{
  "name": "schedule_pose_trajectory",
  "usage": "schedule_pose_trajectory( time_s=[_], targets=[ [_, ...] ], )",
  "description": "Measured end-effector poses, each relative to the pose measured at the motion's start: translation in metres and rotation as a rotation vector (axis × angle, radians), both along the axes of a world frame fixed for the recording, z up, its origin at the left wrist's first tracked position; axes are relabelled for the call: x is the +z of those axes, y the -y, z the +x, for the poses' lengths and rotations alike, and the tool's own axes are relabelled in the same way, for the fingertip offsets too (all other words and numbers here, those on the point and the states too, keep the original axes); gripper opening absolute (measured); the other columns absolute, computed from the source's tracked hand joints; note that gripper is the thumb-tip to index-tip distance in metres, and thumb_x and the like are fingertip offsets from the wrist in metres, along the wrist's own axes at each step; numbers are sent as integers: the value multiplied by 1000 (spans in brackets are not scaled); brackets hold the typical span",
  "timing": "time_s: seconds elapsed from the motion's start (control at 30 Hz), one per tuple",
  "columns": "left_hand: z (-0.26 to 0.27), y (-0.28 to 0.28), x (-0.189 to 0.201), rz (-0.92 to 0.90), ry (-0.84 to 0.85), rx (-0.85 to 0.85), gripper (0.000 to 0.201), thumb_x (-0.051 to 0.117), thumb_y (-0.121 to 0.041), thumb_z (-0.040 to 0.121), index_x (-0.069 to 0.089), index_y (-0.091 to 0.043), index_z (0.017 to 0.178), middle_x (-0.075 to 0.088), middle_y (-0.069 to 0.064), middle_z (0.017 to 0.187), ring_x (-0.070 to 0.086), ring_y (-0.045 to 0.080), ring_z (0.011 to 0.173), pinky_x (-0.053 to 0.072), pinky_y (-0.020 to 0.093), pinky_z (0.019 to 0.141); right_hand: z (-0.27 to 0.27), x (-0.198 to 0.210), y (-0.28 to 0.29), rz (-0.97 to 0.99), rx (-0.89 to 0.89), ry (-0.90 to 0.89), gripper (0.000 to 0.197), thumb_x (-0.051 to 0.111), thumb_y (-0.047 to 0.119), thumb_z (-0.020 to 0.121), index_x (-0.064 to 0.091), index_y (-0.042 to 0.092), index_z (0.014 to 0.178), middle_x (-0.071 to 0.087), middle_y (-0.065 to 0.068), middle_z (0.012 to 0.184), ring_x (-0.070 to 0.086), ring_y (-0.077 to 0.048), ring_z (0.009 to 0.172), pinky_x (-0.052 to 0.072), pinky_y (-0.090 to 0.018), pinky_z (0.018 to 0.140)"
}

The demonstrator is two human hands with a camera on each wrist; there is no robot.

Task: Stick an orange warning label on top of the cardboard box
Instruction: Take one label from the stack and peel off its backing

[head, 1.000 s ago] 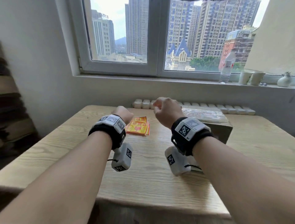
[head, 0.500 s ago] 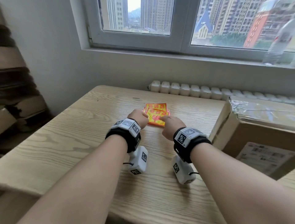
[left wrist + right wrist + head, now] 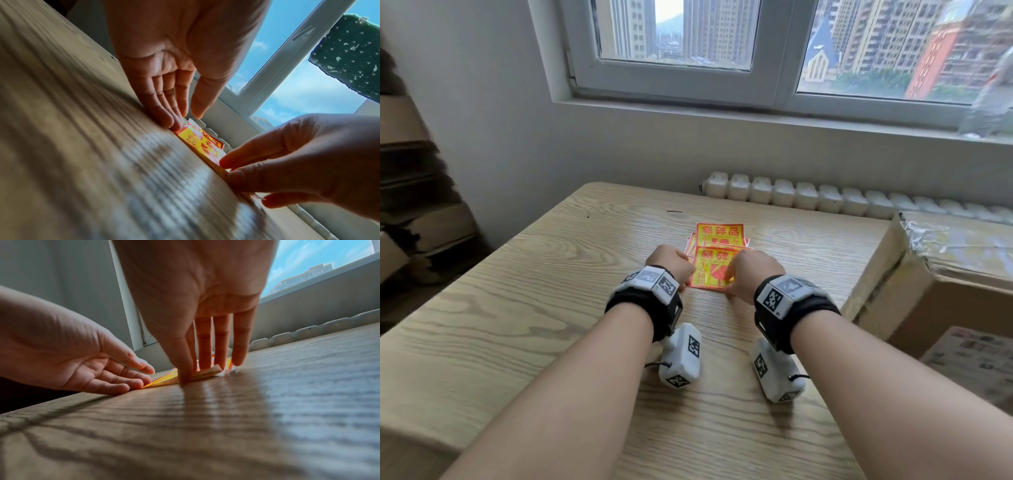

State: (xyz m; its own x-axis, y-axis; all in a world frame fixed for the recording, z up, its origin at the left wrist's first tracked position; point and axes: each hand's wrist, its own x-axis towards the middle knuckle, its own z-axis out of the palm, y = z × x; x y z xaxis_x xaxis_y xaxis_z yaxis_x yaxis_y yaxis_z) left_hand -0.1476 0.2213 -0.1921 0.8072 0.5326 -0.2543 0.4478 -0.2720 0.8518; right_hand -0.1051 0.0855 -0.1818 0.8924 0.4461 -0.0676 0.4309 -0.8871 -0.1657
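We see our left hand (image 3: 674, 262) flat, fingers straight, touching the orange label (image 3: 710, 270) mid-frame; our right hand (image 3: 751, 272) pinches its corner on the worktop (image 3: 517, 325).

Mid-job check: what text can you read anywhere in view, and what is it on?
"易碎品": rear orange label.
"易碎": front orange label; the third character is hidden by the right hand. Its vertical column starts "小心"; the rest is blurred.
Shipping slip on the cardboard box: too blurred to read.
Wrist markers: patterns only, no words.
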Motion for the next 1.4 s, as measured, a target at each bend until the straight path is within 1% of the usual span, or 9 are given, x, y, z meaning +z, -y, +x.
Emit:
schedule_pose_trajectory(
  time_s=[0.2,0.43,0.63,0.77,0.9,1.0,1.1,1.2,1.4],
  targets=[
    [1,0,-2,83,-21,43,19,66,-12,75,57,-15,59,76,16,92,73,28,91,59,40,86,-3,4,2,63,-36,30,18,60,23,87,74,19,97,71,-3,102,65,-24,94,46,-28,70],
    [-18,7,16,-283,49,104,37,65,-34,86,57,-1,72,64,14,69,63,25,60,58,31,58,-23,21,13,221,5,47,24,54,14,87,75,16,97,71,-8,110,63,-27,107,48,-32,87],
    [-42,22,34,-352,81,123,22,58,10,84,56,0,65,62,11,40,63,16,34,54,22,44,-55,34,24,326,80,126,23,55,14,88,77,16,95,74,-3,103,64,-24,101,46,-30,90],
    [-61,23,45,-301,148,120,28,56,11,84,52,-8,64,59,10,65,63,16,46,56,24,52,-75,42,35,340,126,129,25,68,23,83,73,20,107,72,0,110,63,-20,103,48,-29,88],
    [-80,22,58,-317,226,154,24,53,10,84,55,-10,71,58,9,71,64,15,46,56,21,43,-94,43,45,345,158,131,59,77,46,72,60,26,125,58,2,128,55,-18,117,47,-33,97],
    [-94,27,69,-334,281,150,22,51,12,84,60,-6,95,63,16,79,61,21,60,57,28,49,-105,52,50,575,60,80,71,72,51,75,50,21,136,55,-5,135,52,-22,123,42,-33,100],
    [-106,35,79,-296,317,67,33,49,10,88,57,-7,115,63,16,99,63,24,74,54,31,65,-108,65,51,765,-50,1,60,73,33,81,49,19,134,62,-13,124,63,-30,109,53,-41,91],
    [-115,42,92,-330,378,39,35,50,6,91,54,-3,124,65,15,101,65,27,84,54,31,72,-114,78,54,906,-69,-102,47,69,2,80,55,21,120,69,-14,102,72,-23,73,61,-30,60],
    [-129,59,114,-521,434,-107,30,65,-22,88,59,-6,112,72,9,82,71,20,69,58,32,73,-120,108,71,1091,-56,44,14,64,4,86,69,15,93,74,-14,95,75,-26,77,63,-43,73]
  ],
)
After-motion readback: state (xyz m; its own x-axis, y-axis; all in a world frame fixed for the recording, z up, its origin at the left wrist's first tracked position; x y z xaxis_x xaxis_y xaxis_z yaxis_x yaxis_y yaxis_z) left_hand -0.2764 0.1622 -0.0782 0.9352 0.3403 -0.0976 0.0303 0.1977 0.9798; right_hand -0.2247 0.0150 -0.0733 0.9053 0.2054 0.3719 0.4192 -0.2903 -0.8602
